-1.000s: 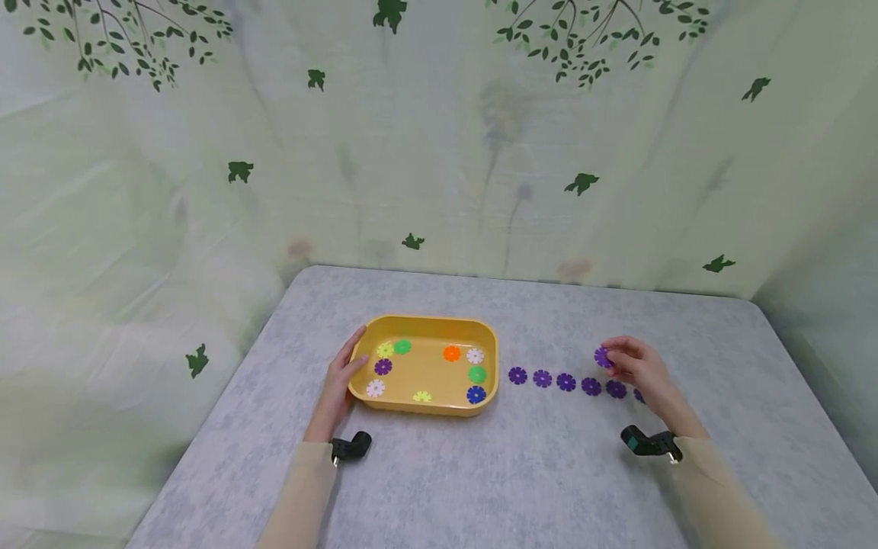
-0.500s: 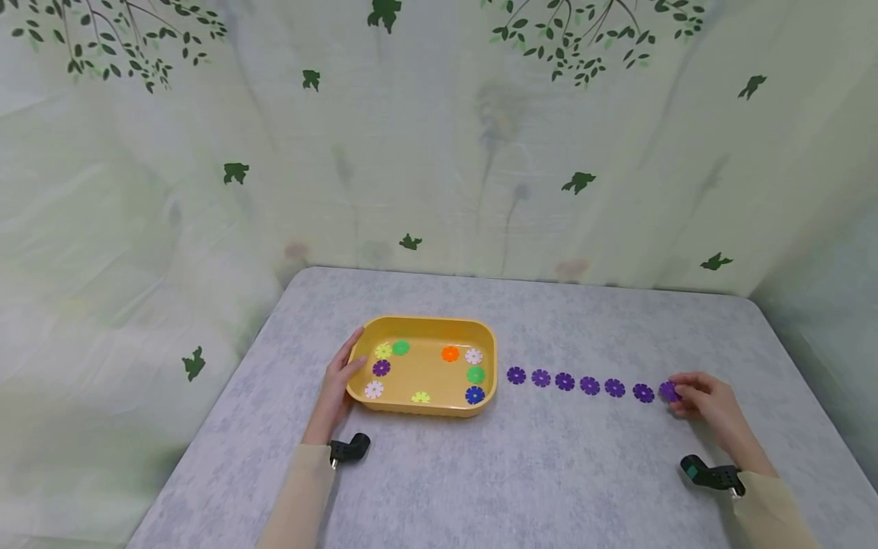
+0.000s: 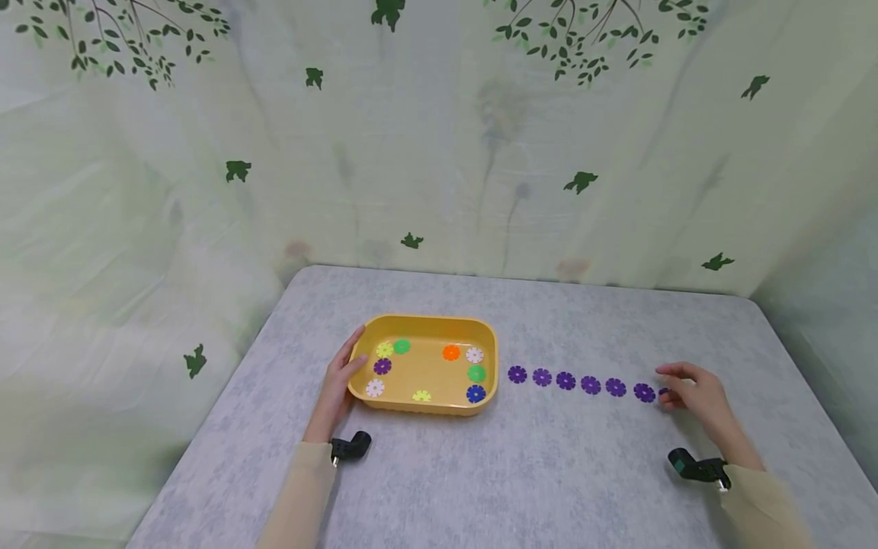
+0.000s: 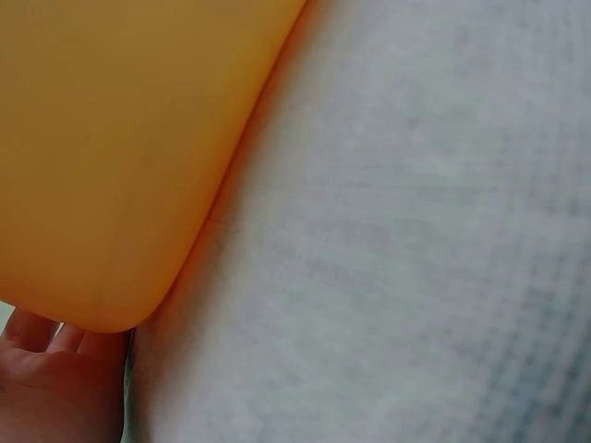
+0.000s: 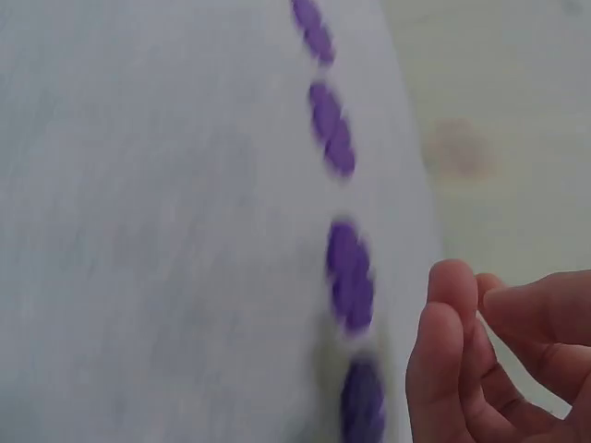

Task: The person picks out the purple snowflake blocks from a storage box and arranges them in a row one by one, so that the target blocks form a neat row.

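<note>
My left hand (image 3: 336, 381) grips the left end of a yellow plastic tray (image 3: 425, 408), thumb over its rim. In the left wrist view, fingers show beneath the tray's corner (image 4: 111, 305). My right hand (image 3: 701, 396) hovers at the right end of a row of purple flower-shaped discs on the table. Its fingers (image 5: 443, 341) are loosely bent and hold nothing. The last purple disc (image 3: 662, 392) is mostly hidden behind the fingers. Beside it lies another purple disc (image 3: 644, 393), and the leftmost purple disc (image 3: 517, 374) is near the tray.
Inside the tray lie several loose flower discs, among them an orange disc (image 3: 451, 352), a blue disc (image 3: 476, 393) and a purple disc (image 3: 382, 367). The grey table (image 3: 494, 480) meets a leaf-patterned curtain (image 3: 446, 152) at the back.
My right hand carried a purple disc rightward to the row's end, set it down and let go, then drew slightly left and up. The left hand stays on the tray.
</note>
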{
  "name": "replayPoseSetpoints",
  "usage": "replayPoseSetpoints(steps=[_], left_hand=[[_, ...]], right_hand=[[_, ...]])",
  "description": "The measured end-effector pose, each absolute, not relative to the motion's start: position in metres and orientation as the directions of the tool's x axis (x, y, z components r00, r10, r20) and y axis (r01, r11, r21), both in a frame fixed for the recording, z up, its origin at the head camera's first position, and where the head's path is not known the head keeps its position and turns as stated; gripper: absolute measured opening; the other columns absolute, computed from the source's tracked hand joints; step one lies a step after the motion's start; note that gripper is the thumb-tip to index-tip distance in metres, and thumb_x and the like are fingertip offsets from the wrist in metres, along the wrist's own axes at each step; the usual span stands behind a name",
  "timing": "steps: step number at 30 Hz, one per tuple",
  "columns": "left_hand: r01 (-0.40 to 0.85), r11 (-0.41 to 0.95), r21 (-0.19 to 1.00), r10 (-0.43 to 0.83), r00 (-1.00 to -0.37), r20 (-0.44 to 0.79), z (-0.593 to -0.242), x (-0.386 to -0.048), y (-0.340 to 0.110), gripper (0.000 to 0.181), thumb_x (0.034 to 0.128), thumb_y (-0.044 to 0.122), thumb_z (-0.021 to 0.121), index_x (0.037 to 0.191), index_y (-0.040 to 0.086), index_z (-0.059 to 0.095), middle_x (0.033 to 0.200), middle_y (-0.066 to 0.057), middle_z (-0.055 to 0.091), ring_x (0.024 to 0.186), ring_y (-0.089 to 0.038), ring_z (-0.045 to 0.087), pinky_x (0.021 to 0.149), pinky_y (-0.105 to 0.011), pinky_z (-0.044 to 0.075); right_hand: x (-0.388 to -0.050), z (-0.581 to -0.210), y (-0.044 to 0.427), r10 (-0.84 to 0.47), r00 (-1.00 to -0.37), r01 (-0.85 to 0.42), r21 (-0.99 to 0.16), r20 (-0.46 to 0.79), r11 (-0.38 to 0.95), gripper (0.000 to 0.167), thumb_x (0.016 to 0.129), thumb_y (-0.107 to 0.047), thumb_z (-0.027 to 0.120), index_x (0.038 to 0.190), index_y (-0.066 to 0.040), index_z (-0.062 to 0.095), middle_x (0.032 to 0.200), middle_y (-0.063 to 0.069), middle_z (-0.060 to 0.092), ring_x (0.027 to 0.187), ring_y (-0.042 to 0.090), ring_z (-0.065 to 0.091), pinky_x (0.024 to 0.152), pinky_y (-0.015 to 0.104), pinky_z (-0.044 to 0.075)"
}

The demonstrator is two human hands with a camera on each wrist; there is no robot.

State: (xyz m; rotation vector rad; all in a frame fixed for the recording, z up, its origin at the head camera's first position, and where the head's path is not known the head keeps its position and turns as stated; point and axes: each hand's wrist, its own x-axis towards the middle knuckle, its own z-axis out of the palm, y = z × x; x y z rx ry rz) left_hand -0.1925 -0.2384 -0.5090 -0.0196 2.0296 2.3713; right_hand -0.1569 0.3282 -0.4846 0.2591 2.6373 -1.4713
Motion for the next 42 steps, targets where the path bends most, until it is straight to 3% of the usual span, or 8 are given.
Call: replayPoseSetpoints(steps=[11, 17, 24, 29, 37, 42], left_hand=[[-0.039, -0.186, 0.982, 0.017, -0.999, -0.036, -0.509, -0.196, -0.234, 0.054, 0.0983, 0.011, 0.052, 0.15, 0.017, 0.035, 0.154, 0.005, 0.028, 0.141, -0.009, 0.02, 0.112, -0.029, 0.022], [-0.036, -0.182, 0.983, 0.009, -0.999, -0.035, -0.508, -0.197, -0.232, 0.054, 0.0981, 0.01, 0.052, 0.149, 0.016, 0.035, 0.154, 0.006, 0.029, 0.14, -0.007, 0.021, 0.111, -0.026, 0.023], [-0.05, -0.177, 0.983, -0.003, -0.999, -0.051, -0.509, -0.197, -0.233, 0.054, 0.0983, 0.011, 0.052, 0.15, 0.017, 0.035, 0.154, 0.006, 0.029, 0.14, -0.008, 0.022, 0.111, -0.027, 0.023], [-0.05, -0.176, 0.983, -0.005, -0.999, -0.052, -0.51, -0.195, -0.234, 0.054, 0.0985, 0.011, 0.051, 0.15, 0.016, 0.034, 0.154, 0.005, 0.029, 0.14, -0.01, 0.021, 0.112, -0.03, 0.022], [-0.044, -0.148, 0.988, -0.007, -0.999, -0.046, -0.509, -0.193, -0.236, 0.054, 0.0989, 0.013, 0.05, 0.15, 0.016, 0.033, 0.155, 0.003, 0.026, 0.141, -0.012, 0.02, 0.112, -0.032, 0.023], [-0.039, -0.143, 0.989, -0.014, -0.999, -0.041, -0.509, -0.192, -0.238, 0.054, 0.0986, 0.014, 0.051, 0.15, 0.016, 0.034, 0.155, 0.003, 0.027, 0.14, -0.012, 0.022, 0.111, -0.03, 0.026]], right_hand=[[-0.187, -0.462, 0.237, -0.148, -0.98, 0.09, -0.963, -0.13, 0.252, 0.038, 0.101, -0.02, 0.049, 0.125, 0.01, 0.047, 0.115, 0.032, 0.051, 0.078, 0.016, 0.062, 0.072, 0.027, 0.055], [-0.198, -0.456, 0.164, -0.236, -0.961, 0.111, -0.981, -0.147, 0.159, 0.03, 0.1, -0.014, 0.05, 0.121, 0.007, 0.051, 0.114, 0.032, 0.052, 0.078, 0.019, 0.062, 0.072, 0.028, 0.055], [-0.201, -0.446, 0.084, -0.405, -0.905, 0.126, -0.991, -0.131, 0.04, 0.03, 0.098, -0.01, 0.051, 0.119, 0.011, 0.052, 0.11, 0.026, 0.057, 0.074, 0.019, 0.062, 0.071, 0.031, 0.056], [-0.201, -0.446, 0.036, -0.479, -0.864, 0.165, -0.986, -0.156, 0.024, 0.029, 0.098, -0.01, 0.052, 0.12, 0.008, 0.054, 0.116, 0.028, 0.055, 0.075, 0.018, 0.063, 0.072, 0.032, 0.056], [-0.207, -0.455, -0.023, -0.51, -0.828, 0.252, -0.967, -0.233, 0.033, 0.032, 0.098, -0.006, 0.049, 0.127, 0.007, 0.049, 0.124, 0.027, 0.053, 0.097, 0.037, 0.061, 0.085, 0.044, 0.052], [-0.212, -0.458, -0.048, -0.5, -0.811, 0.305, -0.949, -0.305, 0.084, 0.033, 0.098, -0.004, 0.047, 0.13, 0.003, 0.048, 0.125, 0.023, 0.053, 0.1, 0.035, 0.061, 0.086, 0.042, 0.052]])
